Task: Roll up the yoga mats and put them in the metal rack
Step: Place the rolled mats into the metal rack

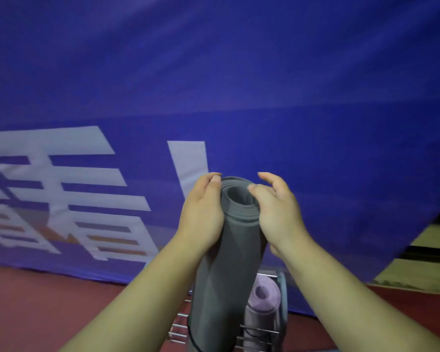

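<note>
Presently: grey mat [229, 262] rolled, held upright, lower end down among the wires of the rack [261, 332] at its left side. Whether it is seated on the bottom cannot be told; the frame cuts it off.

Left grip [201, 212]: fingers wrapped round the top of the roll, thumb at the rim, firm hold. Right grip [277, 214]: palm against the roll's side, thumb on the rim, fingers curved and partly lifted, so a looser hold.

Risks, as I judge them:
- Roll is loose at the top, wide hollow core, layers showing. Let go too early and it could spring open or flare against the wires.
- Lower end may catch on a rack bar if pushed down at a slant, and could tip the rack.
- Purple mat [263, 301] stands just beside it at the rack's right side; crowding could shove or wedge it.

Around: blue banner [239, 72] with white characters close behind the rack — little room to lean the roll backward. Red floor [36, 301] under all. Rack wires jut out at the left edge.
</note>
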A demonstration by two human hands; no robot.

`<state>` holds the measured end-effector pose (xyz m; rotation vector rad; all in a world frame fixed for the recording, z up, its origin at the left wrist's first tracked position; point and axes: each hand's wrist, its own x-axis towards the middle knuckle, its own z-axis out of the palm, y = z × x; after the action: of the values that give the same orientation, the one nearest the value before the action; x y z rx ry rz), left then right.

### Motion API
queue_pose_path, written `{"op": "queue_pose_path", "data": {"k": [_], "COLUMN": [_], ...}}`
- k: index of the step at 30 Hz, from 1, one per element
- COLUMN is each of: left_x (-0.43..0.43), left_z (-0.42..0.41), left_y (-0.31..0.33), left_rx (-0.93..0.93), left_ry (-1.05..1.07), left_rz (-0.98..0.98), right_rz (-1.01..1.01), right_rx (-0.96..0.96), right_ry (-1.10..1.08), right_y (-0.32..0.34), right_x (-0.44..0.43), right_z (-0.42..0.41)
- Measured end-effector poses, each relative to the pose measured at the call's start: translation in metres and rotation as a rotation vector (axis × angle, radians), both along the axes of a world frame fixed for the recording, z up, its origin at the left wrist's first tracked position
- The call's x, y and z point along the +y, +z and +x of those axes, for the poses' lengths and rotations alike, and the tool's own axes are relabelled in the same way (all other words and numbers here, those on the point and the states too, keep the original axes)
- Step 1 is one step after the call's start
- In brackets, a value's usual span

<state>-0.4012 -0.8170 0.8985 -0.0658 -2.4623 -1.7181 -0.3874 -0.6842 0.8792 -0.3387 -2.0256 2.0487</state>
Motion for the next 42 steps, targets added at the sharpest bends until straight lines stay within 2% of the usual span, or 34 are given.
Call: {"op": "queue_pose_path", "data": {"k": [8, 13, 19, 24, 28, 36, 42], "left_x": [-0.093, -0.128, -0.153, -0.167, -0.172, -0.183, -0.182], "left_z": [-0.059, -0.096, -0.130, -0.146, -0.152, -0.155, -0.160], "left_y": [0.018, 0.011, -0.021, -0.072, -0.130, -0.268, -0.360], "left_rx": [0.058, 0.090, 0.098, 0.047, -0.041, -0.223, -0.347], "left_ry": [-0.002, -0.048, -0.113, -0.130, -0.153, -0.164, -0.134], "left_rz": [0.013, 0.035, 0.110, 0.175, 0.180, 0.104, 0.076], "right_rz": [-0.074, -0.054, 0.041, 0.127, 0.254, 0.619, 0.761], "right_rx": [0.092, 0.138, 0.166, 0.174, 0.057, -0.390, -0.456], "right_ry": [-0.020, -0.070, -0.094, -0.068, 0.035, 0.488, 0.693], "right_y": [0.003, -0.003, -0.023, -0.063, -0.114, -0.225, -0.297], "right_x": [-0.096, -0.130, -0.153, -0.164, -0.164, -0.147, -0.133], "right_z": [-0.059, -0.093, -0.117, -0.126, -0.125, -0.135, -0.147]}}
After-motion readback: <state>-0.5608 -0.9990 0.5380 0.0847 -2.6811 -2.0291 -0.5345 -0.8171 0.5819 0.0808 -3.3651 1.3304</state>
